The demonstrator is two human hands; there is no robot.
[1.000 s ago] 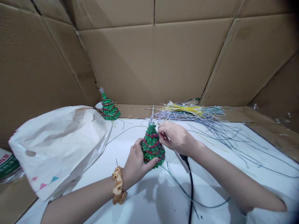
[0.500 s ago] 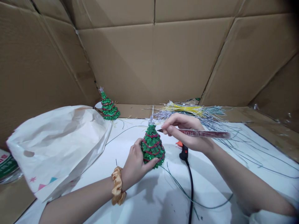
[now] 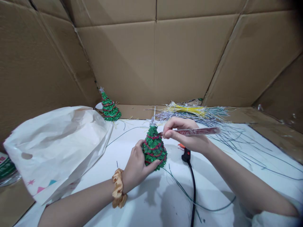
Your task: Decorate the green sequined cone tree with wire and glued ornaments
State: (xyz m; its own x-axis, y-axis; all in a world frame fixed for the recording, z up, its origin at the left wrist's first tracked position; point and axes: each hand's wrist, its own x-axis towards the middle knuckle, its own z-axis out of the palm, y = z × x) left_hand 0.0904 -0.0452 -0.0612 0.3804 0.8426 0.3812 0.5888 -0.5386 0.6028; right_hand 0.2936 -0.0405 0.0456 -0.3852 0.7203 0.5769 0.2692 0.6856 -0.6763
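Note:
My left hand (image 3: 139, 162) is wrapped round the lower left side of a small green Christmas tree (image 3: 155, 146), its thumb across the front near the base. The tree stands upright, with red garland and a clear star on top. My right hand (image 3: 183, 132) pinches a slim, dark red pen-like tool (image 3: 203, 131) with pale lettering. The tool lies nearly level, its tip touching or very close to the tree's upper right side; the fingers partly hide that end. Below my right hand lies a black corded tool (image 3: 187, 154) with a red switch and an orange part.
A white plastic bag (image 3: 63, 148) lies at left, beside a green-labelled container (image 3: 8, 168). A second decorated tree (image 3: 110, 107) stands at the back left. Bundled yellow wires (image 3: 187, 108) and loose dark strands spread across the back right. Cardboard walls (image 3: 118, 63) enclose the white table (image 3: 142, 208).
My right hand has shifted slightly, and the red tool has slid left and tilted its back end up, bringing its tip closer to the tree. The left hand still holds the tree.

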